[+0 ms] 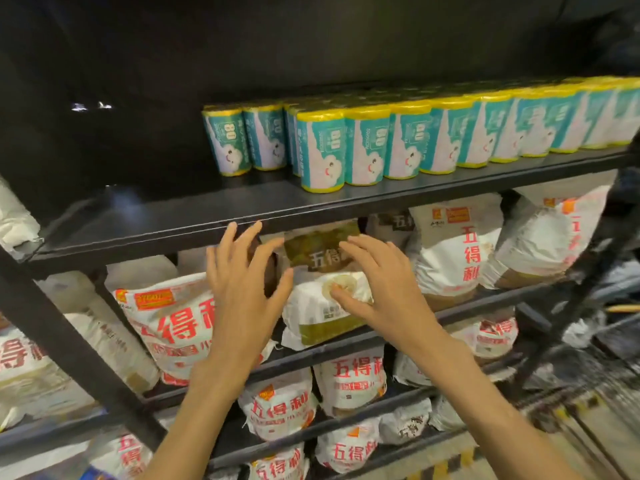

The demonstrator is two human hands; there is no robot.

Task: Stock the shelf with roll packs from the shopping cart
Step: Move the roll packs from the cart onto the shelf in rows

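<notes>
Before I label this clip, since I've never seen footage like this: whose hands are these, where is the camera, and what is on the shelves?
There is no machine here. A person wears a camera on their head, looking forward and down, so both arms reach in from the bottom edge. The left hand and right hand are open, fingers spread, and have no grip on anything. They are raised in front of a black shelf. On that shelf stand teal and yellow roll packs in rows, filling its right part; its left part is bare. Below it sit white bags with red print, and one bag with green print between the hands. Whether the right fingertips touch that bag is unclear. No shopping cart is in view.
</notes>
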